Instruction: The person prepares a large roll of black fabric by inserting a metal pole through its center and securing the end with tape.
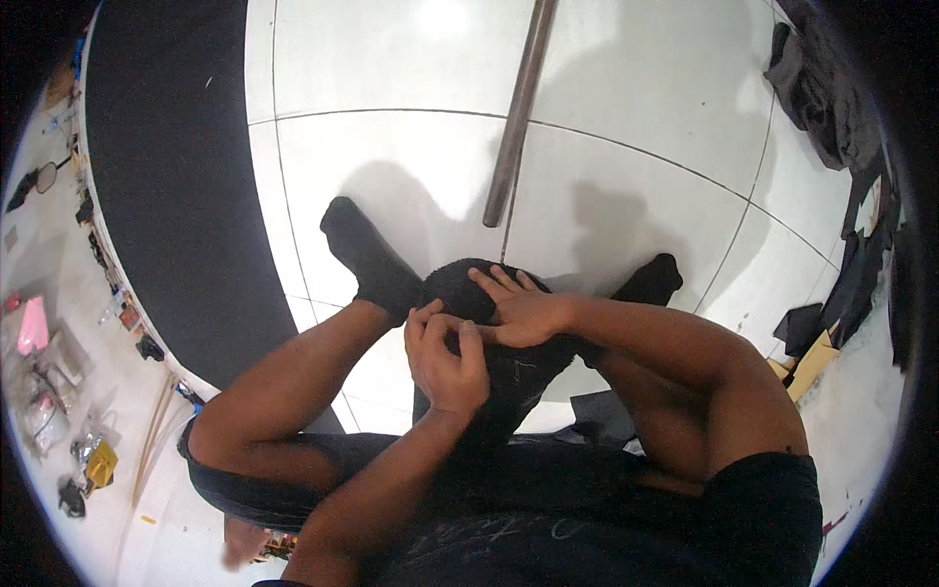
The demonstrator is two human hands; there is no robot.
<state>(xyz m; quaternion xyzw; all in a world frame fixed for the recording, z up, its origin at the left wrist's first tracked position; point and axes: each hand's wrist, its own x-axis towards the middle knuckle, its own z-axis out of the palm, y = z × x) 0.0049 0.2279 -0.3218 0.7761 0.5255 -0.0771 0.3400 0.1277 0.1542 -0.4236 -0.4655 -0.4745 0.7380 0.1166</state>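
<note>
Between my knees lies a bundle of black, fuzzy-looking cloth [453, 287], rounded at its far end and reaching back toward my lap. My right hand [526, 311] rests on top of it, fingers spread and palm down. Close against it on the left, my left hand [450, 367] is closed, thumb and fingers curled together at the cloth's left side. Whatever those fingers pinch is too small or hidden to make out. A few pale threads [525, 366] show on the dark fabric just behind my right hand.
A dark metal pipe [516, 122] lies on the white tiled floor [391, 59] ahead. Along the left runs a long black strip [166, 176], with assorted small items beyond it. Dark cloth [827, 98] is heaped at the far right. My socked feet flank the bundle.
</note>
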